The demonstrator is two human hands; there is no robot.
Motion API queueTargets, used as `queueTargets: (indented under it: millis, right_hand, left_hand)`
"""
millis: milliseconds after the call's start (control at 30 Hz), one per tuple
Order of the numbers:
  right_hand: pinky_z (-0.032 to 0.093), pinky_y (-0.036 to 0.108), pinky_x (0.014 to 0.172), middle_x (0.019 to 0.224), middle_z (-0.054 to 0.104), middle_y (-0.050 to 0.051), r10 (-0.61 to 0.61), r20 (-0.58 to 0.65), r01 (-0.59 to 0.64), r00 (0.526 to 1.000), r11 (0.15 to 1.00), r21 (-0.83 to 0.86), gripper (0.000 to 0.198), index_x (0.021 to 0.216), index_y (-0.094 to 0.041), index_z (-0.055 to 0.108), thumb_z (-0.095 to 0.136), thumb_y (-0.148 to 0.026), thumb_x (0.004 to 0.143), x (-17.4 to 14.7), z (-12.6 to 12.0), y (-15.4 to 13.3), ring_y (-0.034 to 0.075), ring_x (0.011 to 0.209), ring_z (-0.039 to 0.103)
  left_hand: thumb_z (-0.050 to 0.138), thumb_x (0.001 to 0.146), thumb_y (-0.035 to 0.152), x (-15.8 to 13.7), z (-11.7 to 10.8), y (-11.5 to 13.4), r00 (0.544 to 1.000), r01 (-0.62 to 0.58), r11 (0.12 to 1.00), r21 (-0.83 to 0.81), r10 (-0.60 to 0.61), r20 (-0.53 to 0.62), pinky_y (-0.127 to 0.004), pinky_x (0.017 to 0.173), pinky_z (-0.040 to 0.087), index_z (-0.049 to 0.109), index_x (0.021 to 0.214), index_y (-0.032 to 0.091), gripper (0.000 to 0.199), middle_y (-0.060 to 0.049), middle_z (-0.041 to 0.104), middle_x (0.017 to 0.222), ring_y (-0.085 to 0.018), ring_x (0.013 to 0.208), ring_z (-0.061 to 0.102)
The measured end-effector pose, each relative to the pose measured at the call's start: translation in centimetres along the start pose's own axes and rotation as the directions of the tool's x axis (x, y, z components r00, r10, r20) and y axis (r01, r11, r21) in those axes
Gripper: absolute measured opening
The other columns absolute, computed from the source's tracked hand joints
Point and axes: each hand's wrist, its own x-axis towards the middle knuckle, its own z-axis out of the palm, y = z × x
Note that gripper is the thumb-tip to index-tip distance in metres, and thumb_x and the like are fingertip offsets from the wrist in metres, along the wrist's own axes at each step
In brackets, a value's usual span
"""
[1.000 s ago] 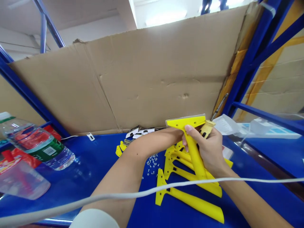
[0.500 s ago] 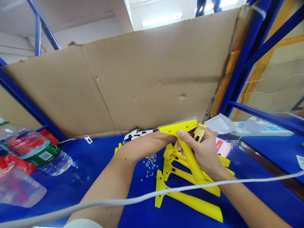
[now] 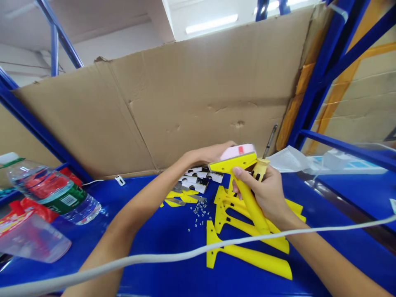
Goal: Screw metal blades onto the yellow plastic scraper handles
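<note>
My right hand [image 3: 269, 194] grips a yellow T-shaped scraper handle [image 3: 249, 198], held upright above the blue table [image 3: 148, 231]. The same hand also clasps a screwdriver [image 3: 260, 167] with a pale yellow grip, its shaft pointing up. My left hand [image 3: 206, 154] reaches over from the left and presses a white and pink flat piece [image 3: 239, 150] onto the top of the scraper's head [image 3: 232, 163].
More yellow scraper handles [image 3: 247, 251] lie under my hands. Small screws [image 3: 199, 212], boxed blades [image 3: 198, 181] and small yellow plates [image 3: 176, 196] lie left of them. A water bottle [image 3: 52, 194] and plastic cup [image 3: 31, 243] are at far left. A white cable [image 3: 154, 260] crosses in front; cardboard [image 3: 185, 103] stands behind.
My left hand has risen from behind the scraper to its top and now holds a white and pink piece there. The right hand keeps its grip.
</note>
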Motion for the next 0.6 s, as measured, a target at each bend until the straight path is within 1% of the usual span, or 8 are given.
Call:
queueTargets:
  millis: [33,100,167,233,333,400,500,600]
  right_hand:
    - [0.046,0.027,0.037,0.056,0.07,0.001,0.009,-0.001,-0.009,1.0,1.0,-0.003,0.038,0.081,-0.023,0.071,0.094,-0.053,0.082,-0.1,0.1,0.1,0.016,0.038,0.058]
    - [0.047,0.028,0.037,0.057,0.07,0.001,0.023,0.011,-0.022,1.0,1.0,-0.018,0.039,0.081,-0.023,0.07,0.093,-0.055,0.082,-0.3,0.3,0.3,0.016,0.039,0.059]
    - [0.047,0.028,0.038,0.058,0.07,0.001,0.036,0.023,-0.035,0.999,0.999,-0.041,0.042,0.079,-0.023,0.067,0.093,-0.056,0.081,-0.5,0.5,0.5,0.016,0.039,0.058]
    - [0.047,0.028,0.038,0.059,0.07,0.001,0.05,0.026,-0.048,0.998,0.996,-0.073,0.044,0.078,-0.023,0.066,0.093,-0.058,0.081,-0.7,0.7,0.8,0.016,0.039,0.059]
    - [0.048,0.028,0.04,0.061,0.072,0.002,0.063,0.049,-0.058,0.997,0.993,-0.1,0.044,0.081,-0.023,0.068,0.092,-0.06,0.081,-1.0,0.9,1.3,0.017,0.042,0.061]
    - [0.049,0.029,0.041,0.062,0.073,0.002,0.06,0.075,-0.052,0.995,0.993,-0.104,0.043,0.082,-0.022,0.07,0.094,-0.058,0.081,-1.1,0.9,1.8,0.017,0.043,0.062]
    - [0.052,0.029,0.043,0.062,0.074,0.003,0.051,0.127,-0.037,0.991,0.994,-0.107,0.042,0.082,-0.021,0.071,0.093,-0.056,0.082,-1.3,1.0,2.3,0.017,0.044,0.063]
    - [0.054,0.03,0.044,0.062,0.075,0.003,0.067,0.173,-0.051,0.983,0.994,-0.095,0.039,0.084,-0.02,0.071,0.092,-0.053,0.084,-1.4,1.2,2.5,0.017,0.044,0.064]
  left_hand:
    - [0.085,0.077,0.047,-1.5,-1.2,-0.7,0.996,0.048,0.998,0.051,-0.051,0.073,-0.041,0.093,0.058,0.063,0.139,0.021,0.071,-0.017,0.075,0.133,-0.032,0.112,0.073]
    - [0.088,0.071,0.043,-6.5,-3.4,-1.6,0.982,0.183,0.968,0.174,-0.19,0.024,-0.041,0.089,0.056,0.051,0.15,0.018,0.09,-0.02,0.07,0.139,-0.033,0.113,0.071]
    - [0.085,0.075,0.043,-12.9,-5.0,-1.9,0.946,0.314,0.921,0.232,-0.324,0.005,-0.038,0.087,0.055,0.045,0.153,0.016,0.091,-0.019,0.071,0.136,-0.031,0.11,0.071]
    - [0.082,0.077,0.041,-19.0,-6.0,-2.0,0.911,0.4,0.877,0.266,-0.412,-0.012,-0.036,0.091,0.054,0.048,0.15,0.016,0.084,-0.018,0.07,0.138,-0.03,0.114,0.069]
    - [0.077,0.076,0.041,-25.9,-7.0,-2.8,0.819,0.542,0.757,0.365,-0.573,-0.029,-0.034,0.095,0.054,0.052,0.149,0.016,0.081,-0.014,0.071,0.14,-0.03,0.117,0.07]
    - [0.075,0.074,0.04,-29.0,-7.7,-4.1,0.749,0.605,0.646,0.466,-0.661,-0.055,-0.037,0.1,0.054,0.052,0.151,0.016,0.084,-0.015,0.07,0.142,-0.032,0.12,0.07]
    - [0.073,0.068,0.029,-32.1,-8.5,-6.5,0.682,0.605,0.552,0.574,-0.731,-0.016,-0.041,0.109,0.052,0.054,0.15,0.012,0.086,-0.018,0.069,0.145,-0.034,0.128,0.069]
    - [0.072,0.066,0.02,-34.3,-8.9,-8.5,0.685,0.519,0.535,0.667,-0.727,0.051,-0.046,0.118,0.048,0.057,0.151,0.011,0.087,-0.022,0.067,0.152,-0.037,0.138,0.065]
